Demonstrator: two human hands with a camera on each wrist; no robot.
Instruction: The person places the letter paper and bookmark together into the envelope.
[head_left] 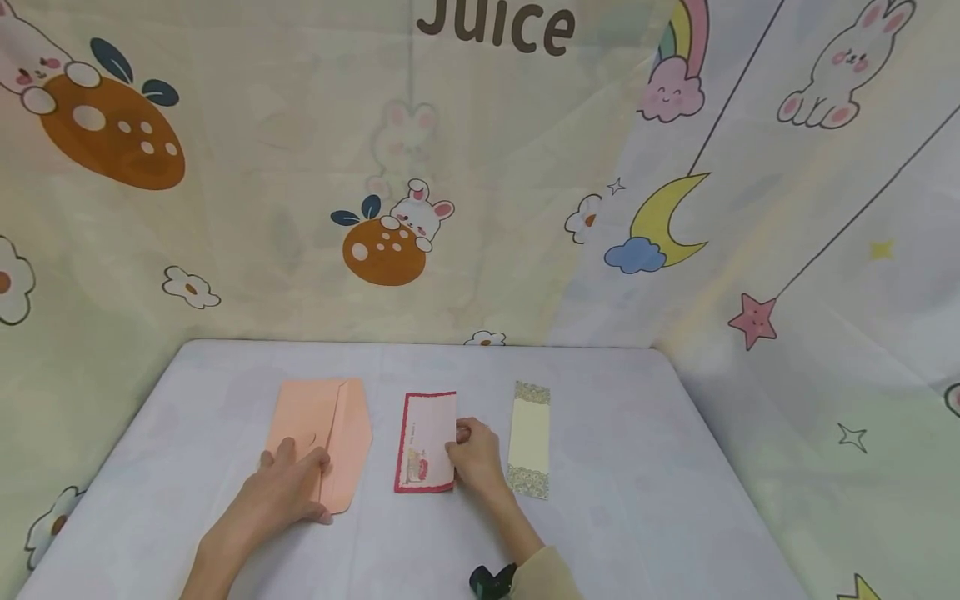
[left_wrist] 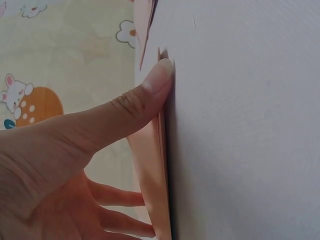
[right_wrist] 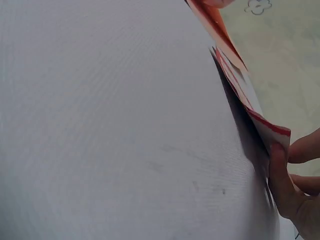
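Observation:
A peach envelope (head_left: 303,408) with its flap folded out to the right lies at the left of the table. My left hand (head_left: 281,487) rests on its lower part, fingers spread. In the left wrist view the thumb (left_wrist: 159,77) touches the envelope's edge (left_wrist: 155,165). To the right lies a pink card (head_left: 431,433) with a red border and a small printed picture. My right hand (head_left: 476,458) pinches its right edge between thumb and fingers. The right wrist view shows that edge of the card (right_wrist: 265,125) lifted and bent up from the table.
A cream paper strip (head_left: 529,433) with patterned ends lies just right of my right hand. White cloth covers the table (head_left: 637,467). Printed curtains (head_left: 262,208) with rabbits and flowers stand behind it and at the sides. A dark strap piece (head_left: 491,582) is at my right wrist.

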